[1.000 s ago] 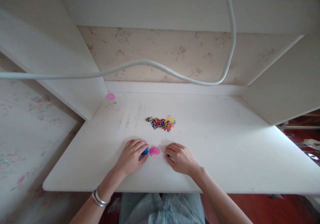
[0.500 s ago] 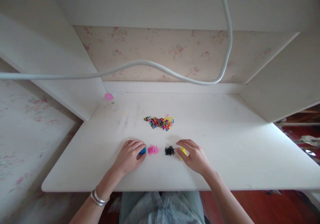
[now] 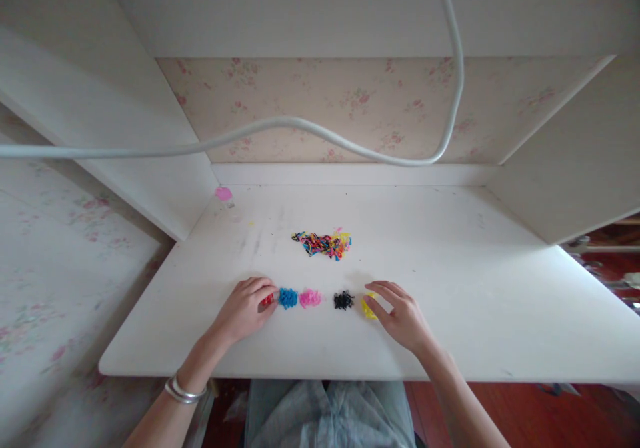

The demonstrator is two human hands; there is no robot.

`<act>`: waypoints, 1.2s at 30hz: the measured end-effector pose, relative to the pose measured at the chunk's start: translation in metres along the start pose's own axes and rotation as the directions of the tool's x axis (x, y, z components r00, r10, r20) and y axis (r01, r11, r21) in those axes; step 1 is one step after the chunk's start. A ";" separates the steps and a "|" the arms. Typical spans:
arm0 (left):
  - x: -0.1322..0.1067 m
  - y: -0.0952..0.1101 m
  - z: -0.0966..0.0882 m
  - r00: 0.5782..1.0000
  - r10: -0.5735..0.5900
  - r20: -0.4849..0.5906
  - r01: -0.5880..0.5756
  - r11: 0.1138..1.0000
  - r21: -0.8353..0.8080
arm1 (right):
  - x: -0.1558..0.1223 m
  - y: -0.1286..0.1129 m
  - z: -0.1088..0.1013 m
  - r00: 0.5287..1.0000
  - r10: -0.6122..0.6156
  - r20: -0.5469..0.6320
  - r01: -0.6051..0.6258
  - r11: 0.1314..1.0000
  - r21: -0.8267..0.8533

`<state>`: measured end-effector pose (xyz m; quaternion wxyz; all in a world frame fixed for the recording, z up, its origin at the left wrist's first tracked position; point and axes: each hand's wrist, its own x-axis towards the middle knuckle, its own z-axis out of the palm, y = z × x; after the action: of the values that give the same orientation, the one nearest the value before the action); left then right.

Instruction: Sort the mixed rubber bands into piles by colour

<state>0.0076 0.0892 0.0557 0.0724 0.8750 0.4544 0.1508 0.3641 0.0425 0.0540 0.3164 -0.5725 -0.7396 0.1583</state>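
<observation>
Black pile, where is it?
In the head view, the black pile sits just right of centre, between the pink pile and the yellow pile.

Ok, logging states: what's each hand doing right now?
Left hand: curled at the red pile; grip can't be told.
Right hand: open, at the yellow pile.

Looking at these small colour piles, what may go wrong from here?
The blue pile lies close beside the pink pile, so a nudge might mix them. The left hand curls around the red pile, so moving it might drag pieces along; likewise the right hand at the yellow pile.
</observation>
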 end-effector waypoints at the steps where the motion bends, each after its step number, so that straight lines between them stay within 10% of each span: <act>1: 0.001 0.001 0.000 1.000 -0.003 -0.003 0.003 1.000 0.004 | -0.001 0.000 0.000 1.000 0.007 0.000 -0.007 1.000 0.006; 36: 0.024 0.041 0.002 0.996 0.068 0.063 -0.069 0.998 0.012 | -0.015 0.034 0.013 0.926 0.319 -0.200 -0.287 0.942 0.176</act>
<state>0.0528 0.0850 0.0697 0.0753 0.8948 0.4227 0.1224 0.3831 0.0395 0.0200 0.4102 -0.6700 -0.5881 0.1922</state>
